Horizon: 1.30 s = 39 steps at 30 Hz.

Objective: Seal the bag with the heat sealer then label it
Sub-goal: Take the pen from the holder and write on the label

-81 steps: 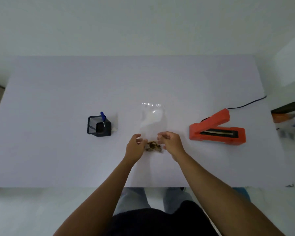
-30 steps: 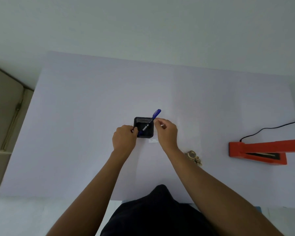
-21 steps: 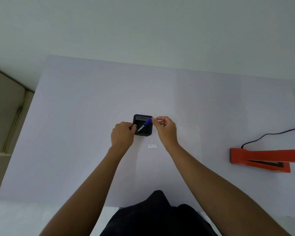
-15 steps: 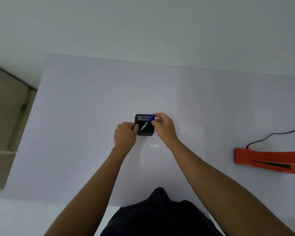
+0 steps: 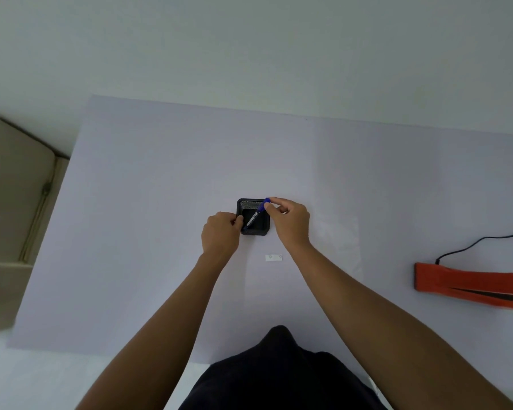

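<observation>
My right hand (image 5: 290, 221) pinches the blue cap end of the marker pen (image 5: 256, 214) between thumb and fingertips, its barrel slanting down into the black mesh pen holder (image 5: 253, 217). My left hand (image 5: 221, 233) is curled against the holder's left wall, thumb and fingers gripping the rim to steady it. Just in front of the holder, between my forearms, a small white label (image 5: 273, 257) lies flat on the white table (image 5: 160, 202). To the right of my right wrist I can make out only the faint outline of the clear bag (image 5: 338, 244), lying flat on the table; whether its mouth is sealed I cannot tell from here. Well off to the right sits the orange heat sealer (image 5: 468, 284), its black cord (image 5: 483, 239) trailing away towards the frame edge. I judge this to be the labelling stage, with the marker either being taken out or put back, and I cannot say which. Whether the label carries writing is too small to read. The label itself has yet to go onto the bag, which calls for peeling it up and pressing it on flat.
</observation>
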Tool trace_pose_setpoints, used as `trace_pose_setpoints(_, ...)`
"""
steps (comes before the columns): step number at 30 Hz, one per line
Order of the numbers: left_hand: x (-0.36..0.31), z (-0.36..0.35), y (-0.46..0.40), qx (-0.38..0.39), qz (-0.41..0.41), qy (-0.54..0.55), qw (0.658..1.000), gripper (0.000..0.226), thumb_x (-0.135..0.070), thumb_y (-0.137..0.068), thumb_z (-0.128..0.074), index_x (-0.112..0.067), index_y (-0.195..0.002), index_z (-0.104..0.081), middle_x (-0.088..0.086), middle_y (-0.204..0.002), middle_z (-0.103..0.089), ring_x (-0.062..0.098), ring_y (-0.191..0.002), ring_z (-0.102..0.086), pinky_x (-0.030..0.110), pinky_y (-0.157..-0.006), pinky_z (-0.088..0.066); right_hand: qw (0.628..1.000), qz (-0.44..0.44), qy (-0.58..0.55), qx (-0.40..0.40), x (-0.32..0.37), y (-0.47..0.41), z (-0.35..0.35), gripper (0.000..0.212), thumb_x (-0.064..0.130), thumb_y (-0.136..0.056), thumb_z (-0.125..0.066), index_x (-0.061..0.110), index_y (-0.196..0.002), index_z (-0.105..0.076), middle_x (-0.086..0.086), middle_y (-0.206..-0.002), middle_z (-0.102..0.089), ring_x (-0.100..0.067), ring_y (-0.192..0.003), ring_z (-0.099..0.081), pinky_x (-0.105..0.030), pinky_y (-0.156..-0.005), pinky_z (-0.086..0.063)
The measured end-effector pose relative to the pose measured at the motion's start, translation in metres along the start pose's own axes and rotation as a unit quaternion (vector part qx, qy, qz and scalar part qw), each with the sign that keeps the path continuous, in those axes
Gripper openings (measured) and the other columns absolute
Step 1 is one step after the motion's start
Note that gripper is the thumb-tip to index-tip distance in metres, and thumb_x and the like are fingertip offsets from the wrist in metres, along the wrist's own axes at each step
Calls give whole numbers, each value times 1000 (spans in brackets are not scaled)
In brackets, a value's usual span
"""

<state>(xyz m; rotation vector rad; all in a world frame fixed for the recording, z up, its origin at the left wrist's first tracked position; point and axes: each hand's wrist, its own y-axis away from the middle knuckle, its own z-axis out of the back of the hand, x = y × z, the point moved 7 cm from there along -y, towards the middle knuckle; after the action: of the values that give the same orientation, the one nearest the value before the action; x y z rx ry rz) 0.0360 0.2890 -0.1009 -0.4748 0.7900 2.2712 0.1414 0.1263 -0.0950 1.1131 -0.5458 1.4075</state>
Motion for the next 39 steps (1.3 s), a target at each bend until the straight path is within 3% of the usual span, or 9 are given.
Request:
trace_pose_setpoints(8,-4,-1,4,8,3,-19,1000,37,-32,-97,-54,-15,-65,-61,4,-57,-55,25,-53,-50,26,-44,-29,999,34,23,14,7,5,-13,15,25,-79,-81,13,-84,-74,0,-64,-57,-7,-53,-44,-18,-52,-40)
trace_pose_setpoints(18,-6,1,6,11,3,-31,999,40,-30,-97,-53,-17,-59,-51,5,-60,-55,25,-54,-49,26,-44,-27,996,22,88,-1,17,-4,-25,25,30,-81,-80,16,-98,-67,5,-77,-61,-11,-69,-59,-25,-61,-51)
trace_pose_setpoints(23,-4,0,5,8,3,-26,1000,42,-31,-96,-54,-16,-57,-49,5,-59,-55,28,-56,-52,26,-44,-28,995,29,93,7,20,-11,-23,14,27,-81,-78,13,-83,-76,5,-70,-66,-12,-65,-61,-27,-64,-51)
trace_pose_setpoints(25,-2,-1,4,11,5,-25,1000,39,-39,-97,-53,-15,-67,-61,7,-68,-63,30,-65,-58,27,-49,-34,996,35,85,-1,24,-9,-14,16,29,-82,-78,13,-82,-77,5,-68,-66,-9,-61,-59,-24,-61,-51)
trace_pose_setpoints(27,-4,5,7,-9,2,-25,1000,41,-48,-98,-50,-13,-101,-70,9,-95,-70,29,-83,-65,29,-63,-44,997,42,61,-10,32,-4,0,19,31,-83,-77,13,-81,-77,4,-67,-69,-7,-58,-58,-22,-59,-48)
trace_pose_setpoints(29,-10,16,14,-33,-22,-29,999,50,-51,-99,-46,-13,-128,-58,8,-116,-62,27,-97,-64,33,-72,-47,999,37,17,-19,41,3,20,20,33,-84,-76,14,-81,-78,2,-67,-72,-11,-58,-60,-23,-59,-48)
trace_pose_setpoints(31,-21,23,24,-29,-86,-20,996,51,-50,-99,-47,-18,-139,-48,5,-124,-54,24,-99,-62,34,-74,-50,997,1,-69,-26,45,12,41,17,31,-84,-77,15,-81,-78,3,-66,-71,-12,-58,-59,-23,-58,-46)
trace_pose_setpoints(36,-48,31,49,6,-221,-18,975,23,-35,-101,-50,-17,-108,-63,-2,-86,-57,23,-71,-57,29,-59,-39,961,-91,-261,-6,43,38,70,20,26,-86,-77,7,-85,-75,3,-59,-51,-12,-48,-33,-24,-44,-27)
trace_pose_setpoints(39,-66,33,67,44,-269,-38,961,28,-38,-103,-43,-17,-86,-52,-9,-65,-48,20,-59,-48,31,-52,-30,943,-129,-303,50,41,52,60,30,37,-89,-72,7,-83,-71,-2,-57,-38,-15,-49,-23,-30,-49,-15)
